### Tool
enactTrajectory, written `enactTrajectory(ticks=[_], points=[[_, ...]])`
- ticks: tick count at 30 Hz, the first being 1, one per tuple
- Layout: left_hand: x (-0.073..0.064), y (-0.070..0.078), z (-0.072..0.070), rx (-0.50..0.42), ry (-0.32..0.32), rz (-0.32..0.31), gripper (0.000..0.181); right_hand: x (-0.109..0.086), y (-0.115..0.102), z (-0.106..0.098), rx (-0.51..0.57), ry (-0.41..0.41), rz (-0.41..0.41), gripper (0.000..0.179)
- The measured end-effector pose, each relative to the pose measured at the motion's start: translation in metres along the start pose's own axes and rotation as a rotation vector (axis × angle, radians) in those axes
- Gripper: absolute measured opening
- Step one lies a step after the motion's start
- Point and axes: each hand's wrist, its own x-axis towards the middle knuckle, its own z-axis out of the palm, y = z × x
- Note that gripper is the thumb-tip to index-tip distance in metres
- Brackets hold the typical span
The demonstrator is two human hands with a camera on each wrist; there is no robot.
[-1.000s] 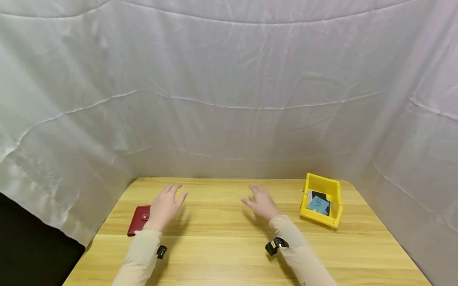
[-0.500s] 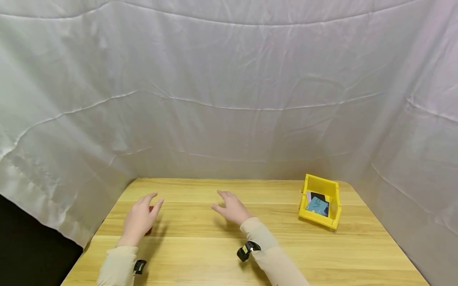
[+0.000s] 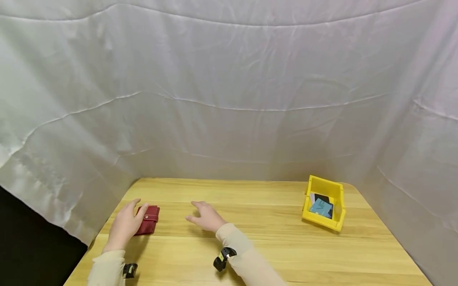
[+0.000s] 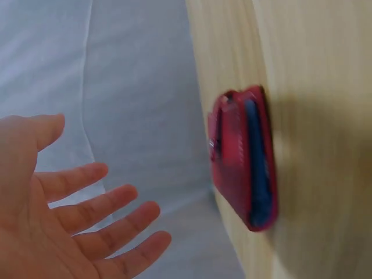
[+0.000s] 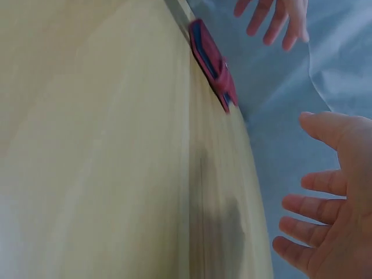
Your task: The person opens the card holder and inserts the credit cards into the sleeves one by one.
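1. The wallet (image 3: 148, 225) is a dark red, smooth, slightly glossy rectangle with rounded corners. A short strap (image 3: 152, 217) crosses its upper face, fastened by a small round metallic snap (image 3: 146, 217). The left wrist view shows a blue layer (image 4: 258, 168) between its covers.
2. It lies flat on the left part of the table (image 3: 322, 254). Its long axis runs near to far, the far end leaning slightly right; the strap crosses that axis, coming over the right edge with its snap end toward the left.
3. The left hand (image 3: 123, 225) hovers just left of the wallet, apart from it, fingers spread and thumb out.
4. The right hand (image 3: 207, 217) hovers farther right, well apart from the wallet, with its fingers likewise spread.
5. Pale cloth sleeves (image 3: 247, 254) cover both arms, and each wrist carries a black device (image 3: 222, 259).
6. The table is pale yellow, banded with wood grain.
7. At far right stands a yellow box (image 3: 325, 186), angular and smooth, holding a flat teal card (image 3: 321, 207) over darker ones.
8. Creased, satiny grey curtain (image 3: 229, 131) hangs behind.
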Motion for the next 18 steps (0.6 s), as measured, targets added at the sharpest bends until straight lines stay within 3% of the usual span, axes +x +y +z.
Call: enactTrajectory(ticks=[9, 14, 18], points=[[0.01, -0.02, 0.003, 0.006, -0.123, -0.053, 0.059, 0.016, -0.027, 0.032, 0.075, -0.08, -0.032, 0.062], [0.015, -0.025, 0.01, -0.01, -0.156, -0.053, 0.051, 0.019, -0.038, 0.05, 0.153, -0.139, -0.019, 0.062], [0.016, -0.029, 0.014, -0.006, -0.164, -0.058, 0.045, 0.019, -0.045, 0.063, 0.157, -0.158, -0.021, 0.062]])
